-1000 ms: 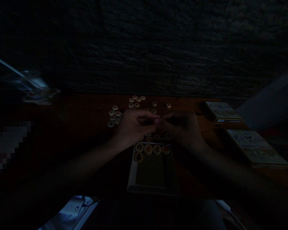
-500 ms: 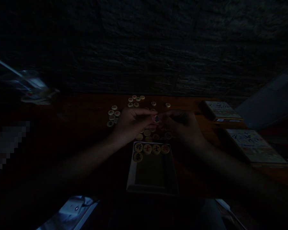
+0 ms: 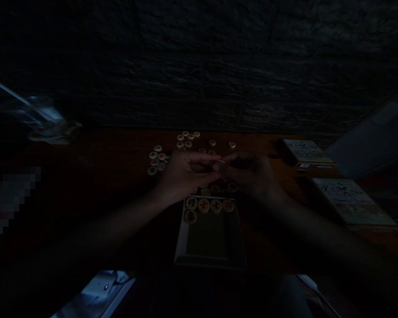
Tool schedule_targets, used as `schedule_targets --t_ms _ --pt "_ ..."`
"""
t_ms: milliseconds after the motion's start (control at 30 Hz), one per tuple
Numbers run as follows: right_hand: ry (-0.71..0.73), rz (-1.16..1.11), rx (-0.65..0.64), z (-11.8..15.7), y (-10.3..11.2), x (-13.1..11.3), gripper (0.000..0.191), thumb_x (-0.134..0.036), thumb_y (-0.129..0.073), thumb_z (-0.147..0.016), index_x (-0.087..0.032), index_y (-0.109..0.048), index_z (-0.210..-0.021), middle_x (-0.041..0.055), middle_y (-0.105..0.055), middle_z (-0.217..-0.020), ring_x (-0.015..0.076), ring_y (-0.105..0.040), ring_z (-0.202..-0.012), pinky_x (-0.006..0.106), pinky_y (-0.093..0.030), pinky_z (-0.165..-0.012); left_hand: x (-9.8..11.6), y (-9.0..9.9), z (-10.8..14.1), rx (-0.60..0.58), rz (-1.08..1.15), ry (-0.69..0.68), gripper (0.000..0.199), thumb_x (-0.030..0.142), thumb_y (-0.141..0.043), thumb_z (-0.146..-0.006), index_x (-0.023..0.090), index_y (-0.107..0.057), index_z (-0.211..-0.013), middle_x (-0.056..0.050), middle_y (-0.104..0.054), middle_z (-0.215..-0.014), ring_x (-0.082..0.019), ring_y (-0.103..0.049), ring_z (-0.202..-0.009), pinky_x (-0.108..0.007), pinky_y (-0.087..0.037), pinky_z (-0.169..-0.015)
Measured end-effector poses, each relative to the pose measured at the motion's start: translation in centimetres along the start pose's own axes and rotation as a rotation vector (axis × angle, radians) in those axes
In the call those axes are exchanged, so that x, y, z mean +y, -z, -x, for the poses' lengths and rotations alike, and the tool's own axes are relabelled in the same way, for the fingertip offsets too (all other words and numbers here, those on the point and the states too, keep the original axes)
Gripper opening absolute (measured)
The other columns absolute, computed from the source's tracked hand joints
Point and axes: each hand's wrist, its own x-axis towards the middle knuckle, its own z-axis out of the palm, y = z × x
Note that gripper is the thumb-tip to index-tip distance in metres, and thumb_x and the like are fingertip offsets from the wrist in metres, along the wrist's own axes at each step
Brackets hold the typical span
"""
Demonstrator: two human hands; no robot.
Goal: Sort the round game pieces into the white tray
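Observation:
My left hand (image 3: 185,176) and my right hand (image 3: 254,176) meet above the table, fingertips pinched together. Between them is a xiangqi piece, now almost wholly covered by my fingers and right thumb. Just below them lies a shallow open box (image 3: 182,243). Its top row holds several round wooden pieces with black or red characters, among them a red-marked piece (image 3: 204,205). One black-marked piece (image 3: 190,216) sits at the left of the second row. More loose pieces (image 3: 215,189) lie under and behind my hands, partly hidden.
Loose pieces (image 3: 161,156) are scattered left of and beyond my hands. Two flat boxes (image 3: 307,151) (image 3: 353,201) lie at the right. A clear plastic-looking item (image 3: 51,123) stands at the far left. A dark stone-like wall (image 3: 199,79) rises behind the table.
The piece's black character showed between my fingertips before; now my right thumb has moved left over it. My left hand has shifted slightly to the right. The boxed pieces stay put.

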Motion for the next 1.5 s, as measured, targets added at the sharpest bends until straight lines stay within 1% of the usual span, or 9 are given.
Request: schedule_targets --t_ms 233,367,533,733,933,1067,1267,1367,1500 --pt "-0.041 -0.136 -0.026 -0.2 0.2 -0.4 0.042 -0.043 -0.095 -0.063 -0.020 -0.081 -0.096 0.0038 -0.079 -0.080 0.0149 -0.071 -0.064 0.027 -0.057 -0.061 -0.3 0.5 -0.3 0.010 0.057 0.003 0.047 0.029 -0.091 -0.071 0.019 -0.078 -0.116 -0.010 -0.081 -0.109 -0.025 -0.079 -0.093 -0.038 -0.066 -0.086" --pt "0.022 -0.104 -0.004 -0.3 0.4 -0.2 0.041 -0.044 -0.093 -0.066 -0.023 -0.082 -0.099 0.0050 -0.081 -0.088 0.0169 -0.072 -0.069 0.028 -0.058 -0.063 -0.5 0.6 -0.5 -0.009 0.130 0.024 0.044 0.033 -0.085 -0.080 0.019 -0.076 -0.121 -0.010 -0.080 -0.110 -0.023 -0.079 -0.089 -0.037 -0.067 -0.084" --pt "0.147 0.016 0.011 -0.5 0.8 0.2 0.036 -0.042 -0.091 -0.070 -0.023 -0.083 -0.099 0.0046 -0.080 -0.086 0.0169 -0.072 -0.069 0.029 -0.058 -0.064 -0.8 0.5 -0.7 -0.003 0.236 0.032 0.039 0.036 -0.080 -0.086 0.017 -0.077 -0.119 -0.011 -0.081 -0.104 -0.024 -0.079 -0.091 -0.037 -0.066 -0.086" --pt "0.121 -0.046 0.015 -0.5 0.6 0.3 0.030 -0.040 -0.089 -0.074 -0.025 -0.083 -0.100 0.0030 -0.081 -0.087 0.0155 -0.071 -0.068 0.029 -0.059 -0.065 -0.4 0.6 -0.7 -0.010 0.307 0.138 0.030 0.032 -0.081 -0.085 0.014 -0.080 -0.108 -0.013 -0.080 -0.109 -0.023 -0.078 -0.094 -0.038 -0.062 -0.094" --pt "0.164 0.020 0.017 -0.5 0.5 0.4 0.032 -0.041 -0.090 -0.073 -0.022 -0.083 -0.098 0.0040 -0.080 -0.083 0.0160 -0.072 -0.068 0.026 -0.057 -0.063 -0.4 0.5 -0.5 0.008 0.265 0.120 0.032 0.033 -0.082 -0.084 0.015 -0.078 -0.111 -0.011 -0.080 -0.106 -0.023 -0.078 -0.092 -0.036 -0.064 -0.087" --pt "0.133 0.051 0.018 -0.4 0.4 0.5 0.036 -0.043 -0.091 -0.071 -0.019 -0.082 -0.096 0.0058 -0.079 -0.082 0.0170 -0.072 -0.070 0.025 -0.057 -0.062 -0.4 0.3 -0.3 0.017 0.123 0.052 0.039 0.027 -0.088 -0.076 0.015 -0.078 -0.111 -0.011 -0.080 -0.109 -0.023 -0.078 -0.092 -0.033 -0.064 -0.082" --pt "0.111 0.047 0.008 -0.5 0.4 0.7 0.033 -0.048 -0.087 -0.075 -0.017 -0.081 -0.087 0.0036 -0.076 -0.071 0.0129 -0.066 -0.059 0.022 -0.052 -0.053 -0.6 0.2 -0.2 0.016 0.000 -0.069 0.034 0.021 -0.086 -0.077 0.015 -0.078 -0.109 -0.008 -0.081 -0.100 -0.020 -0.078 -0.090 -0.029 -0.062 -0.081" --pt "0.101 0.041 0.007 -0.5 0.3 0.7 0.034 -0.048 -0.087 -0.075 -0.017 -0.081 -0.086 0.0034 -0.075 -0.070 0.0129 -0.067 -0.058 0.022 -0.053 -0.053 -0.5 0.0 -0.2 0.032 0.013 -0.054 0.033 0.025 -0.087 -0.076 0.016 -0.079 -0.107 -0.009 -0.081 -0.103 -0.021 -0.078 -0.091 -0.031 -0.063 -0.082" --pt "0.142 0.033 0.034 -0.6 0.3 0.7 0.034 -0.049 -0.085 -0.077 -0.018 -0.082 -0.090 0.0033 -0.076 -0.071 0.0148 -0.069 -0.060 0.024 -0.055 -0.055 -0.4 0.0 -0.2 0.023 0.155 0.032 0.034 0.030 -0.085 -0.080 0.017 -0.078 -0.111 -0.009 -0.080 -0.105 -0.022 -0.078 -0.091 -0.034 -0.064 -0.084"
